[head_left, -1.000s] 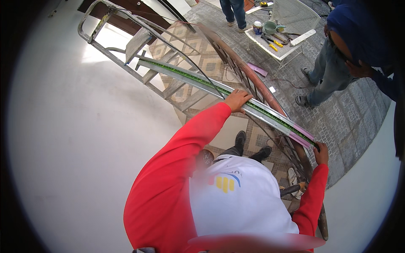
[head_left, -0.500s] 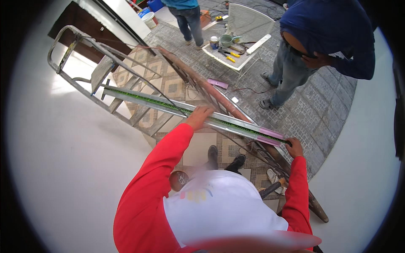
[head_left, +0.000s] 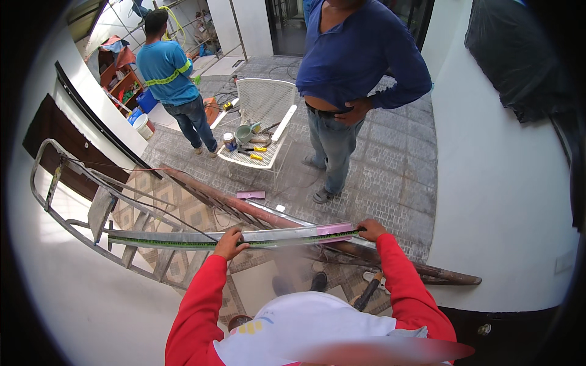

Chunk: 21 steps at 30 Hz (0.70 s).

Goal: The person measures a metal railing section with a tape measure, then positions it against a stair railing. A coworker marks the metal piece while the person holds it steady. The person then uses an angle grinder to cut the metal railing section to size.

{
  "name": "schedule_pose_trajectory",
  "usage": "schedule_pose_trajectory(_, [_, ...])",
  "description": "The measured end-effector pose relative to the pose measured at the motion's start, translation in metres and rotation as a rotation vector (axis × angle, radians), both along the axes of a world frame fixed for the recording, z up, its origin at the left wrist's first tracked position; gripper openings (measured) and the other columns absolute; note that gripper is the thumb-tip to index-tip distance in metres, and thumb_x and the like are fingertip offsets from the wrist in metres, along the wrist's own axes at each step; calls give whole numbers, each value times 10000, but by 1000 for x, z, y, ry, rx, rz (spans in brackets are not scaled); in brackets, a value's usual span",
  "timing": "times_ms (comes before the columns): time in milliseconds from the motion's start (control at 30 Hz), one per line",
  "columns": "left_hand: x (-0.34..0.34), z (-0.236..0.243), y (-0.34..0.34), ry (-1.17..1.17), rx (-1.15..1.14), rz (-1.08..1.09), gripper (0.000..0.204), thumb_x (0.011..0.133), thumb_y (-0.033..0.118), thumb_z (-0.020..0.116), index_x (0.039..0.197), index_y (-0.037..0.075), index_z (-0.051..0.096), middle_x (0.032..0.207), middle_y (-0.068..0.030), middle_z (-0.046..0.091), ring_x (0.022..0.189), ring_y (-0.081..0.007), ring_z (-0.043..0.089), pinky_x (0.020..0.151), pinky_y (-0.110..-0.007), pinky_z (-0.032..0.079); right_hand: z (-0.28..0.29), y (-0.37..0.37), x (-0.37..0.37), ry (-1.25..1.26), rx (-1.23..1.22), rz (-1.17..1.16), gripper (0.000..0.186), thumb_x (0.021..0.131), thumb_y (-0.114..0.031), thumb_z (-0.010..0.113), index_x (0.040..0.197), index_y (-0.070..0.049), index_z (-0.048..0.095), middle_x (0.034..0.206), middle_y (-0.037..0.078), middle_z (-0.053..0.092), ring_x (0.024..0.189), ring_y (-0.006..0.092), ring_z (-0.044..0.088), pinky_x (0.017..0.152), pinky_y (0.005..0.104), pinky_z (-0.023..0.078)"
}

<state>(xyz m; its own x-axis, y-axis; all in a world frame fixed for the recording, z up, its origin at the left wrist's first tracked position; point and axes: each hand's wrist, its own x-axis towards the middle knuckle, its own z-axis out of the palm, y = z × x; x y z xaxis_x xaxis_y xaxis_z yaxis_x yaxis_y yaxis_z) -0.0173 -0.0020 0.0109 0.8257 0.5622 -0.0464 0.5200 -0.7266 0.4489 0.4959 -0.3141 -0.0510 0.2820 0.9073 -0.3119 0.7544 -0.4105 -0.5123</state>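
A long silvery metal channel [head_left: 278,233] with a pink right end lies across in front of me. The green blade of a tape measure [head_left: 174,243] runs along its near edge, with a dark hook at the left end. My left hand [head_left: 230,244] grips the channel near its middle, thumb and fingers at its edges beside the blade. At the pink end my right hand [head_left: 370,231] is closed on the dark end of the tape measure; whether a case is in the palm is hidden.
An aluminium stepladder [head_left: 101,213] leans at the left, under the channel's far end. A rusty brown ladder-like frame [head_left: 262,210] crosses beyond it. Two people [head_left: 168,79] stand near a white mesh chair [head_left: 265,97] with tools. A hammer [head_left: 368,291] rests below my right arm.
The view has tilted up and turned, so the people and chair show more fully. The channel appears nearer level and lower in view. Both hands keep their hold.
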Motion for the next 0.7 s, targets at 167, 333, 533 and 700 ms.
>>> schedule_pose_trajectory(167, [-5, 5, 7, -8, 13, -7, 213, 885, 233, 763, 947, 58, 658, 1190, -135, 619, 1101, -356, 618, 924, -437, 516, 1, 3, -2, 31, -7, 24, 373, 813, -300, 724, 1138, -119, 737, 1130, 181, 705, 1099, 378, 642, 970, 465, 517])
schedule_pose_trajectory(333, [-12, 12, 8, -14, 74, 46, 195, 900, 223, 744, 945, 54, 658, 1175, -130, 625, 1052, -348, 637, 872, -440, 525, -10, 7, -4, 78, -47, 27, 414, 817, -316, 727, 1176, -110, 719, 1167, 177, 699, 1113, 369, 646, 971, 461, 519])
schedule_pose_trajectory(533, [-28, 10, 19, 109, 188, 37, 262, 936, 359, 701, 937, 100, 661, 945, -110, 696, 959, -334, 665, 824, -494, 474, -17, -3, 2, 85, -67, -15, 431, 783, -293, 734, 1171, -107, 719, 1154, 167, 708, 1106, 354, 659, 962, 446, 528])
schedule_pose_trajectory(700, [-33, 13, 27, 171, 124, 76, 287, 950, 420, 676, 950, 133, 676, 815, -109, 716, 826, -358, 683, 848, -491, 457, -27, -21, 25, 140, -79, -66, 418, 768, -263, 735, 1154, -104, 721, 1125, 150, 722, 1070, 325, 681, 948, 420, 533])
